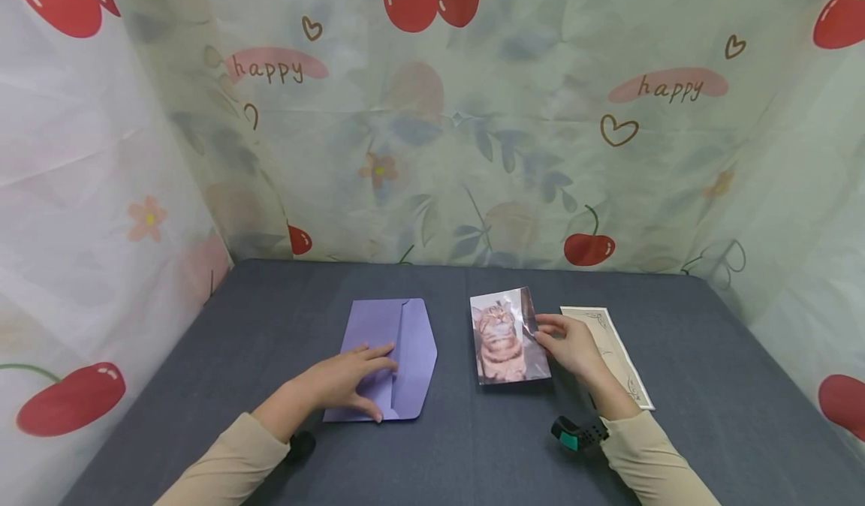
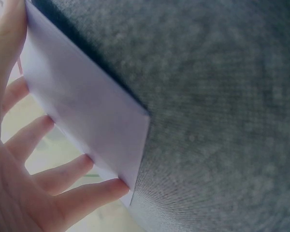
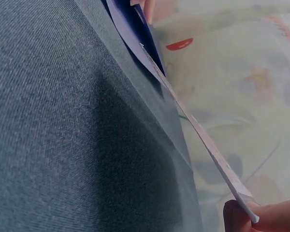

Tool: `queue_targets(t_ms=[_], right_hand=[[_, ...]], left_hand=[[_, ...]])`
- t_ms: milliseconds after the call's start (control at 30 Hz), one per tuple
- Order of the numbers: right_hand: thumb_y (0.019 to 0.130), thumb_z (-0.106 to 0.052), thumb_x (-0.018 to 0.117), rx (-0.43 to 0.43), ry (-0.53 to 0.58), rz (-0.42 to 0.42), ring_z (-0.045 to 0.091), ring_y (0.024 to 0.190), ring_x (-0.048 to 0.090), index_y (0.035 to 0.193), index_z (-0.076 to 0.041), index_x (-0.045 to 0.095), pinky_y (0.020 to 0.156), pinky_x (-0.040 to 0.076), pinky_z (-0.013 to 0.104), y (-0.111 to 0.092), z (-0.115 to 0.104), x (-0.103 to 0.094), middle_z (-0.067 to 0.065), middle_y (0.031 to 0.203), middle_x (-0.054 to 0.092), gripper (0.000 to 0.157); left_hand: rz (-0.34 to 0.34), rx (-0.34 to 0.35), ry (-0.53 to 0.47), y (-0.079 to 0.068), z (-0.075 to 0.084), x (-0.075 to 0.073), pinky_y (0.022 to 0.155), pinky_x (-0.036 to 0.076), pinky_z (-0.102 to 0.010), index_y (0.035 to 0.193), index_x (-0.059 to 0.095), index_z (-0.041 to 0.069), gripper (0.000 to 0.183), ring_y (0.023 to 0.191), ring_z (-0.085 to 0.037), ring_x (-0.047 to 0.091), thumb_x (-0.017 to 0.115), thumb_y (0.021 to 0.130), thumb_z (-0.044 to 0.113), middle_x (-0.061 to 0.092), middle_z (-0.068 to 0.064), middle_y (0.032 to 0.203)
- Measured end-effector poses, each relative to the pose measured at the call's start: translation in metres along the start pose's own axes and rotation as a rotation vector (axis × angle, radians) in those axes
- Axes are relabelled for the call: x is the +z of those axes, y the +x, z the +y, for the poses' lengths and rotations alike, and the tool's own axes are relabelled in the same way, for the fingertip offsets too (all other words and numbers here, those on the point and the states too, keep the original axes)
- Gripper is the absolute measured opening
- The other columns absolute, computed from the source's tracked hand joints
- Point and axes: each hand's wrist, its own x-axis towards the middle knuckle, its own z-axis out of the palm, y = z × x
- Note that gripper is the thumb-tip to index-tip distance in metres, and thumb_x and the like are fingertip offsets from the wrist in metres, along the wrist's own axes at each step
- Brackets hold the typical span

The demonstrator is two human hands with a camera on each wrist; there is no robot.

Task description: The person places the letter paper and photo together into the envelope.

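Right hand (image 1: 573, 350) pinches a cat photo (image 1: 500, 341) by its edge
Left hand (image 1: 343, 380) is spread on a purple envelope (image 1: 415, 363); probably a cream card (image 1: 613, 344) right of that pinch.

A dark grey tabletop (image 1: 473, 453) spreads at six o'clock; a cream scroll-cornered card (image 1: 613, 347) lies at four; a cherry-printed curtain (image 1: 459, 153) hangs at twelve.
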Motion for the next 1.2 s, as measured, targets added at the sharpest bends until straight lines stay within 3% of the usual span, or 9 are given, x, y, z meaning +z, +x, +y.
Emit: queue_targets(t_ms=[433, 1200], right_hand=[[0.087, -0.001, 0.060, -0.034, 0.007, -0.017, 0.024, 0.089, 0.065, 0.120, 0.008, 0.056, 0.068, 0.056, 0.028, -0.001, -0.011, 0.001, 0.029, 0.107, 0.065, 0.034], [0.088, 0.000, 0.058, -0.048, 0.041, -0.067, 0.028, 0.092, 0.066, 0.121, 0.008, 0.055, 0.072, 0.057, 0.034, -0.007, -0.021, 0.012, 0.028, 0.108, 0.064, 0.034]], left_hand=[[-0.006, -0.001, -0.007, 0.001, -0.001, 0.000, 0.102, 0.036, -0.059, 0.127, 0.051, 0.019, 0.071, 0.129, -0.054, 0.034, 0.073, 0.069, 0.053, 0.033, -0.013, 0.151], [-0.009, -0.012, -0.007, 0.002, -0.003, 0.002, 0.103, 0.034, -0.059, 0.128, 0.051, 0.020, 0.072, 0.130, -0.053, 0.034, 0.073, 0.069, 0.054, 0.033, -0.011, 0.152]])
